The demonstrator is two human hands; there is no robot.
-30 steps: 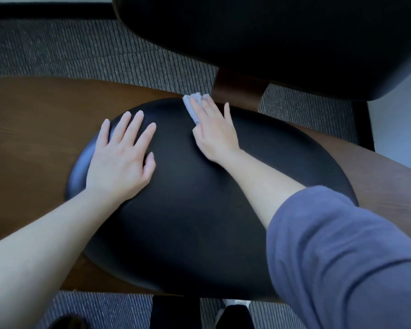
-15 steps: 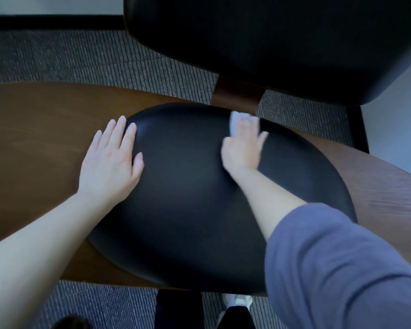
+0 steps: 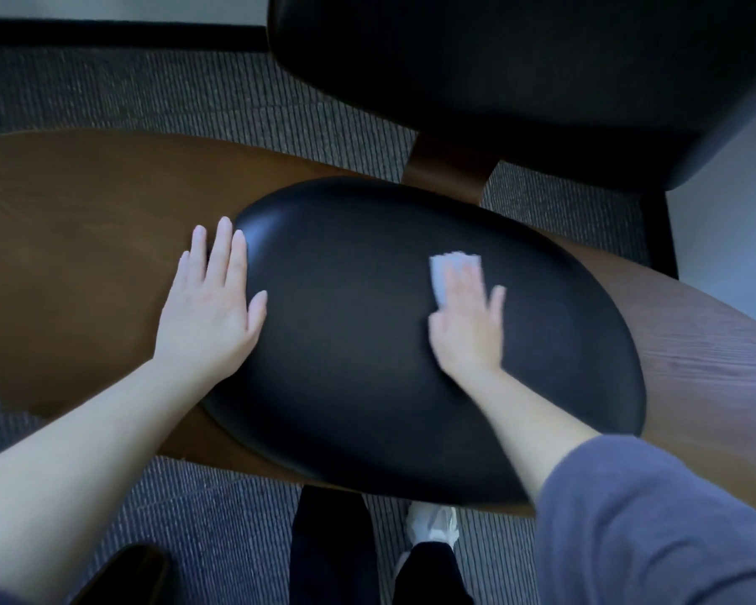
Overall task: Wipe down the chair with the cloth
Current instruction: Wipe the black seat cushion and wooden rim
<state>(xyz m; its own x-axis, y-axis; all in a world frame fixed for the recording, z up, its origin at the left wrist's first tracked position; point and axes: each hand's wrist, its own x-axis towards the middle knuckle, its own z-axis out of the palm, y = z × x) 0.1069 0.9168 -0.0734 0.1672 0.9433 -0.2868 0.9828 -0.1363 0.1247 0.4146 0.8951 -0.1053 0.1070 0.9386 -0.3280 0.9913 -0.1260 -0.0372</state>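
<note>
the grey ribbed carpet [image 3: 158, 98] fills the floor behind and below everything, with a dark baseboard along the top edge of the head view. on it stands the chair, whose wide brown wooden shell [image 3: 75, 238] runs from the left edge to the right edge. its black padded backrest [image 3: 520, 67] hangs large at the top right, joined to the shell by a short brown wooden neck [image 3: 448, 168]. the black oval seat cushion [image 3: 359, 325] sits in the middle of the shell, smooth and slightly shiny near its upper left rim.

a grey-blue sleeve [image 3: 655, 530] covers the right upper arm at the lower right corner; the forearm beyond it is bare. the left forearm comes in bare from the lower left.

the left hand [image 3: 212, 312] lies flat and spread on the left rim of the cushion, fingers together and pointing away, fingertips reaching over onto the wood, thumb out on the black pad. the right hand [image 3: 468, 325] is blurred, palm down on the right half of the cushion, fingers extended and pressing flat on the cloth [image 3: 446, 266]. the cloth is a small pale folded piece, mostly under the fingers, with its far edge and left side showing on the cushion toward the backrest.

below the seat, a white shoe [image 3: 433, 524] and dark trouser legs show on the carpet.
</note>
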